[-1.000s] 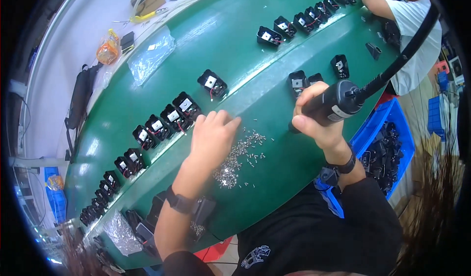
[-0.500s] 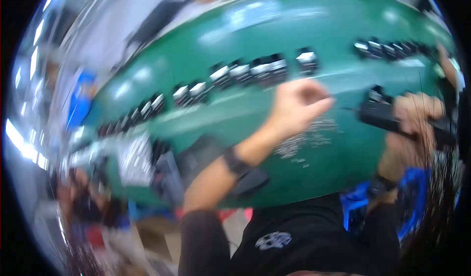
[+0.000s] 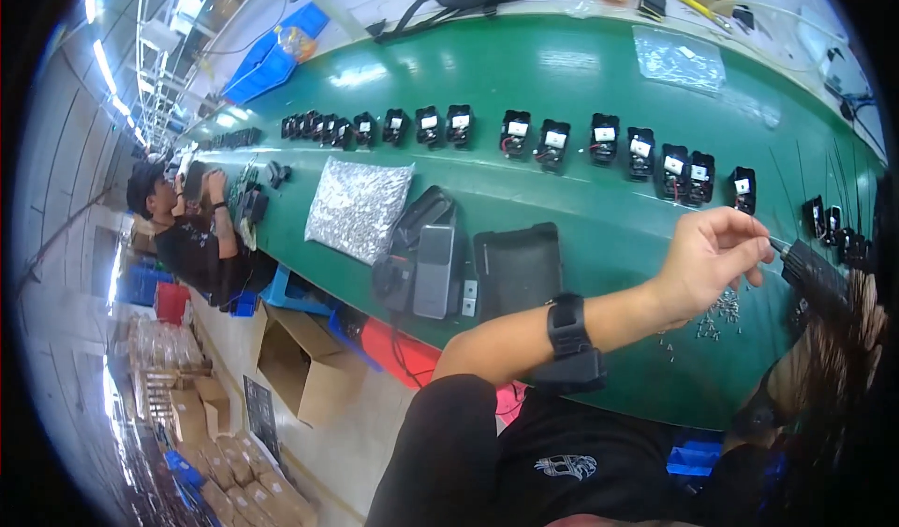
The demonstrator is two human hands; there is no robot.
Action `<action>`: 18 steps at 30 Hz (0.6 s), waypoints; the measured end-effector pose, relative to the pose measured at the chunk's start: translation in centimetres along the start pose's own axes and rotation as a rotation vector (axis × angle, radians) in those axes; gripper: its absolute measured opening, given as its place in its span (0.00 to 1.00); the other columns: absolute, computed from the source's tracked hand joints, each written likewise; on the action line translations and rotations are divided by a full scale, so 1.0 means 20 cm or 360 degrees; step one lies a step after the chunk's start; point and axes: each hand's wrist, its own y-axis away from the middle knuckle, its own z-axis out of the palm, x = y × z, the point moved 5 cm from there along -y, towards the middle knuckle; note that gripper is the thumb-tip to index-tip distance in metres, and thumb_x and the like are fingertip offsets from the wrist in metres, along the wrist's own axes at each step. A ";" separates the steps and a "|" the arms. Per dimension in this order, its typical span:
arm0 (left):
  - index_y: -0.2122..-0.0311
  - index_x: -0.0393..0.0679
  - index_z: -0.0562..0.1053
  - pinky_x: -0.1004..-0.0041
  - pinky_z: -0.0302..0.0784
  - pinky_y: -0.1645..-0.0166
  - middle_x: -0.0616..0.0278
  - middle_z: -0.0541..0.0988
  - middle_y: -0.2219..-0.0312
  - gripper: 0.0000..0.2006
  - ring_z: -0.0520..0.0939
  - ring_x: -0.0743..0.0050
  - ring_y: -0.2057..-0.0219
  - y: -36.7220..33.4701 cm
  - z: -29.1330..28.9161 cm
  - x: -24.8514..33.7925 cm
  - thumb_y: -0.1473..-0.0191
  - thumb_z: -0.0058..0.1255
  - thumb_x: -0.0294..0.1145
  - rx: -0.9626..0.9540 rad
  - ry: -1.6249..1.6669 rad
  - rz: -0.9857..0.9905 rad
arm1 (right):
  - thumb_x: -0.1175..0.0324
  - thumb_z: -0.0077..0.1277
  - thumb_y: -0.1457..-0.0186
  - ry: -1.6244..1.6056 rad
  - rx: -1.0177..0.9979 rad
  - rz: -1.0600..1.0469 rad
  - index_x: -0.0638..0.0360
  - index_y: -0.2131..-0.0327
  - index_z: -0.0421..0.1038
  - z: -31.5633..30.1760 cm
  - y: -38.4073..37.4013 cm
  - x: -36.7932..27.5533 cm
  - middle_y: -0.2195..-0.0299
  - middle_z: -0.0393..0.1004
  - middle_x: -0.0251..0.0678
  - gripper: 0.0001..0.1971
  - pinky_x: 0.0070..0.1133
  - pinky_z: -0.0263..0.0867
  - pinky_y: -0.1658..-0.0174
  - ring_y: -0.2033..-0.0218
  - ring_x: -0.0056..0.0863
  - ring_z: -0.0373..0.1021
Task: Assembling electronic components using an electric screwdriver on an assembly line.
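My left hand (image 3: 714, 257) is closed in a pinch, thumb and forefinger together at the thin tip of a black power screwdriver (image 3: 813, 272). Whatever sits between those fingertips is too small to make out. At the right edge, my right hand (image 3: 850, 316) is wrapped round the screwdriver's body, partly covered by dark strands of hair. Loose small screws (image 3: 719, 316) lie scattered on the green table (image 3: 618, 246) just below my left hand. Beyond it stands a black housing (image 3: 743, 190) with a white-labelled part and wires inside.
More such housings (image 3: 552, 143) run in a line across the table. Left of my forearm are a bag of screws (image 3: 359, 209), black devices (image 3: 435, 260) and a black tray (image 3: 518, 270). A co-worker (image 3: 192, 232) sits farther left. Cardboard boxes (image 3: 304, 363) stand on the floor.
The view has swung left, so more of the table and floor shows. My left hand has come up to the screwdriver's tip; before, it was apart from it.
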 end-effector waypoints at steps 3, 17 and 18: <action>0.58 0.37 0.73 0.83 0.72 0.75 0.58 0.82 0.69 0.10 0.80 0.80 0.77 -0.01 0.01 0.01 0.44 0.55 0.29 0.0060 0.0061 -0.0093 | 0.70 0.51 0.55 -0.0020 0.0323 -0.0027 0.50 0.71 0.59 -0.14 0.05 -0.04 0.78 0.60 0.25 0.10 0.20 0.55 0.63 0.77 0.17 0.58; 0.59 0.39 0.74 0.78 0.76 0.73 0.57 0.81 0.72 0.11 0.82 0.74 0.75 -0.06 0.13 -0.11 0.42 0.52 0.35 -0.0013 0.0099 -0.0407 | 0.72 0.57 0.56 -0.0366 0.0691 -0.0002 0.53 0.68 0.60 -0.22 0.10 -0.17 0.78 0.61 0.23 0.15 0.18 0.54 0.63 0.77 0.16 0.58; 0.59 0.39 0.74 0.78 0.76 0.73 0.57 0.81 0.73 0.10 0.82 0.74 0.75 -0.07 0.14 -0.10 0.41 0.51 0.35 0.0009 0.0069 -0.0397 | 0.72 0.57 0.55 -0.0294 0.0566 -0.0009 0.53 0.66 0.59 -0.22 0.08 -0.18 0.77 0.62 0.23 0.16 0.19 0.55 0.63 0.76 0.16 0.60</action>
